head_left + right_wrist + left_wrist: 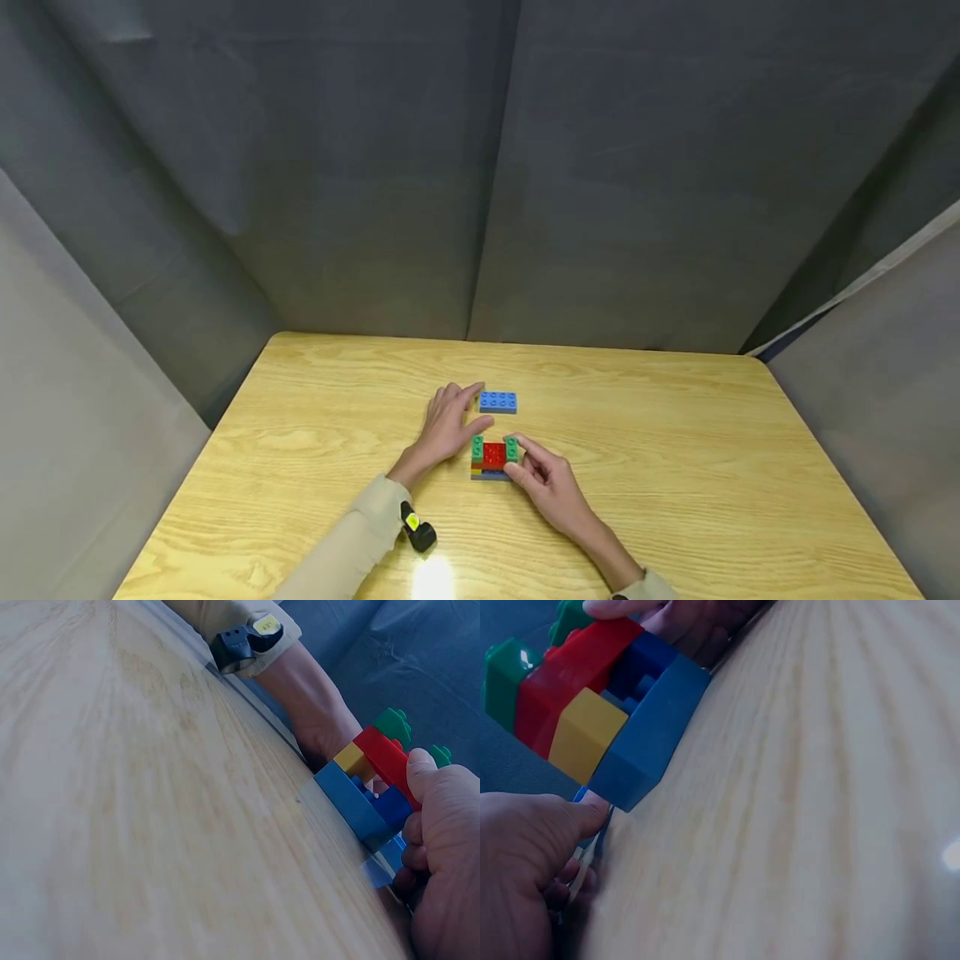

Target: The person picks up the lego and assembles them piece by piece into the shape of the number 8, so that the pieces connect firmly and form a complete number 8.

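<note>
A small stack of toy building bricks stands on the table. Its base is a blue brick [652, 735], with a yellow brick [587, 731] and a dark blue one on top. Across them lies a red brick [494, 456], topped by a green brick [477, 448] at each end. My right hand [553, 490] grips the stack's right end between thumb and fingers. Beyond the stack lies a loose blue brick [498, 402] with its studs up. My left hand [444, 425] is at that brick's left end, index finger and thumb stretched out and spread apart.
The wooden table [675, 467] extends to both sides. Dark grey curtains [375, 208] hang behind its far edge, and lighter panels [75, 375] flank it. A black wrist device [418, 529] is strapped at the left cuff.
</note>
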{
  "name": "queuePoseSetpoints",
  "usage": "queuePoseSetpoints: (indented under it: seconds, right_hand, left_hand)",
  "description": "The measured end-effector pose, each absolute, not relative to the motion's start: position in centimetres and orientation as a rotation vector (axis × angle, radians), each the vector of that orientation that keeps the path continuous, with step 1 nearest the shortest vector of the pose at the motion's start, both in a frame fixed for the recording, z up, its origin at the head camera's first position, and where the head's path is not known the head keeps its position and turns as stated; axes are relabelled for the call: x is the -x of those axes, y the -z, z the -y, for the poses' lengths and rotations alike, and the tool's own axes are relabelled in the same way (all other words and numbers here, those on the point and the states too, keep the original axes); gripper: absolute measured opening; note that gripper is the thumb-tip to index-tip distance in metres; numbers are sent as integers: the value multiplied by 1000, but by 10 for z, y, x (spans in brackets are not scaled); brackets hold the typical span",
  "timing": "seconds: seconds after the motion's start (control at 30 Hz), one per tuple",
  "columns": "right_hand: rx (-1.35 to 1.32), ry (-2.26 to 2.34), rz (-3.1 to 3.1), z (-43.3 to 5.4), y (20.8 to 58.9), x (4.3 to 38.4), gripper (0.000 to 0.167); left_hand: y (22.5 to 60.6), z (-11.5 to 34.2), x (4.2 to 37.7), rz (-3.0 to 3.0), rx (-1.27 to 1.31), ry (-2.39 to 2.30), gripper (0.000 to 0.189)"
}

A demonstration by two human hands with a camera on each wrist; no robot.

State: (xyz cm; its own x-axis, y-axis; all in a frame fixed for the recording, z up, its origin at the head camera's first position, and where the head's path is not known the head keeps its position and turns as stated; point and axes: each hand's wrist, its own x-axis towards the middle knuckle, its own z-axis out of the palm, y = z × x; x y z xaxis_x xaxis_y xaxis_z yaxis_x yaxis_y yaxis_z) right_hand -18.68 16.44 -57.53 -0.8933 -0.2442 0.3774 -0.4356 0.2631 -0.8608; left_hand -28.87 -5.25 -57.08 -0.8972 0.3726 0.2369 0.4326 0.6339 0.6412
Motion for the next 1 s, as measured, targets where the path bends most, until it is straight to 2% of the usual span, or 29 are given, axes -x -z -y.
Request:
queuePoseSetpoints:
  seconds: [0.33,0.73,1.0]
  right_hand:
    - [-626,-1684,2399,-161,575,188,46]
    - [-633,-1677,2409,-160,575,192,47]
    - [-634,-1657,2413,-160,577,194,46]
  left_hand:
    - [565,52,292,2776,654,1131,41]
    - [570,66,288,2786,626,1174,38]
    - [562,78,272,2727,585,1297,44]
